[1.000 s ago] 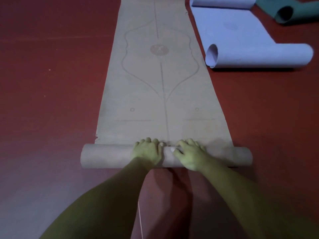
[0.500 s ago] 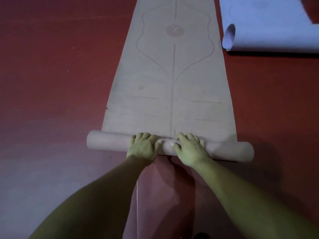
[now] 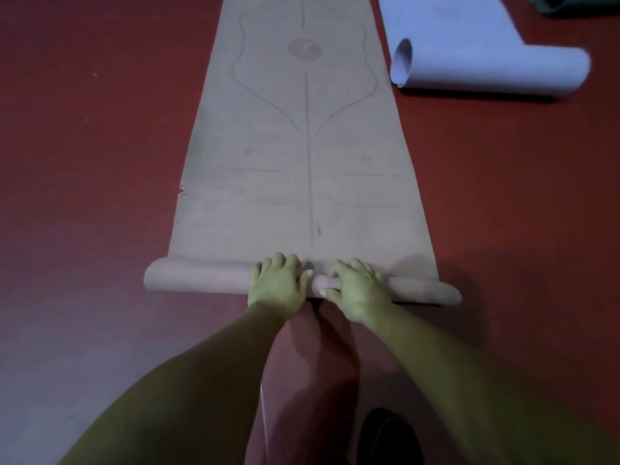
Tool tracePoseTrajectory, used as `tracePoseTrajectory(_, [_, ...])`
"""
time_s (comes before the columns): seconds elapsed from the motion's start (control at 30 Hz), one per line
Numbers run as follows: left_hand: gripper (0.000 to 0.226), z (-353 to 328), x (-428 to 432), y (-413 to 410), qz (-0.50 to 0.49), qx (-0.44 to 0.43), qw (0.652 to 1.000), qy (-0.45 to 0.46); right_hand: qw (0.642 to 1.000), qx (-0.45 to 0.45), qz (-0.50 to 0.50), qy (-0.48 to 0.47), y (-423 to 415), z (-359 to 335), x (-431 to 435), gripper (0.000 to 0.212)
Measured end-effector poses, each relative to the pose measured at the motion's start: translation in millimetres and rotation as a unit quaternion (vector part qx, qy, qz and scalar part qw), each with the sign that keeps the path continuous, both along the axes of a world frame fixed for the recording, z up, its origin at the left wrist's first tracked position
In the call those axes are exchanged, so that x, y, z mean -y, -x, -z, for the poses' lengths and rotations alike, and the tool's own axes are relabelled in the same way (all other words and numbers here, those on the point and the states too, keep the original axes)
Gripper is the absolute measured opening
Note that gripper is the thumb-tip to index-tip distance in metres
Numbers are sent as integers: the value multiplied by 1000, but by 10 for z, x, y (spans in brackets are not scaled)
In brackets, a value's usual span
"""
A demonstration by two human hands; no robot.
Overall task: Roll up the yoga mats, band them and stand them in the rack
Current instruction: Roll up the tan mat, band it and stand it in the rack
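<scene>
While our arms reach down over the red floor, both hands rest side by side on the middle of the roll. The left hand and right hand curl their fingers over its top, nearly touching each other. The roll is the near end of the tan mat, and beyond it the rest lies flat. Further beyond the roll, to its right, lies a half-curled lilac mat, then the edge of a green mat. We judge the rolling barely begun. Next we must push the roll forward evenly, since it looks slightly askew.
</scene>
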State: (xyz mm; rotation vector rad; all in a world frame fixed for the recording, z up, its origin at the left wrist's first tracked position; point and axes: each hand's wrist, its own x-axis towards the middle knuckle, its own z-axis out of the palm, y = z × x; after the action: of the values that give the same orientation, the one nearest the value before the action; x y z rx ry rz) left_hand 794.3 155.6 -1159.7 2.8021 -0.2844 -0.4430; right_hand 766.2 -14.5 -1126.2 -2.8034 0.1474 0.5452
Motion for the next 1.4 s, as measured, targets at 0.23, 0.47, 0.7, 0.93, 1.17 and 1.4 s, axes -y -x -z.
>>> tracePoseTrajectory(0.23, [57, 290, -173, 30, 41, 58, 996, 50, 998, 39, -2, -56, 53, 344, 82, 34])
tracePoseTrajectory(0.47, [50, 630, -219, 278, 36, 169, 983, 62, 988, 116, 5, -98, 298, 748, 123, 23])
tracePoseTrajectory(0.7, [46, 721, -223, 347, 65, 243, 968, 15, 990, 97, -11, -99, 272, 812, 157, 28])
tracePoseTrajectory(0.93, [43, 847, -191, 219, 71, 265, 961, -42, 986, 128, -22, -106, 152, 866, 198, 26])
tracePoseTrajectory(1.17, [44, 907, -176, 50, 82, 302, 949, -43, 976, 206, -18, -67, 78, 1002, 158, 48])
tracePoseTrajectory(1.4, [42, 971, -136, -98, 87, 346, 932, -60, 944, 328, -40, -25, 63, 1054, 54, 28])
